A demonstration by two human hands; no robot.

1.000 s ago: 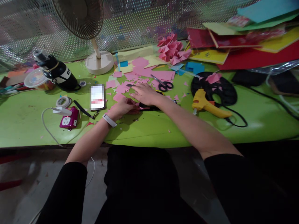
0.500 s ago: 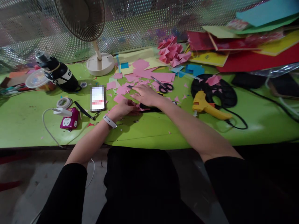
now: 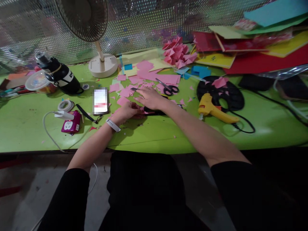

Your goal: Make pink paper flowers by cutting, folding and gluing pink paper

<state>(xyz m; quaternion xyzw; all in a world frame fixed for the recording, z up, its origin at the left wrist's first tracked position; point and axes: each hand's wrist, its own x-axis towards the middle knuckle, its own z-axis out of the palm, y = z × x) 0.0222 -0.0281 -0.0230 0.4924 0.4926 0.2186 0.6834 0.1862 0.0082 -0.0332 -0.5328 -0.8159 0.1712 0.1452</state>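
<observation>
My left hand is closed, thumb and fingers pinching a small piece of pink paper low on the table. The paper's edge reaches a long black tool, whose kind I cannot make out because my right hand and forearm cover much of it. My right hand lies palm down over that tool, fingers stretched to the left. By its fingertips shows a small dark flat piece. Black-handled scissors lie just beyond the right hand, among pink paper scraps.
A phone, a purple power adapter with a cable, and a black bottle are at left. A fan and folded pink paper pieces stand behind. At right are a yellow glue gun and coloured sheets.
</observation>
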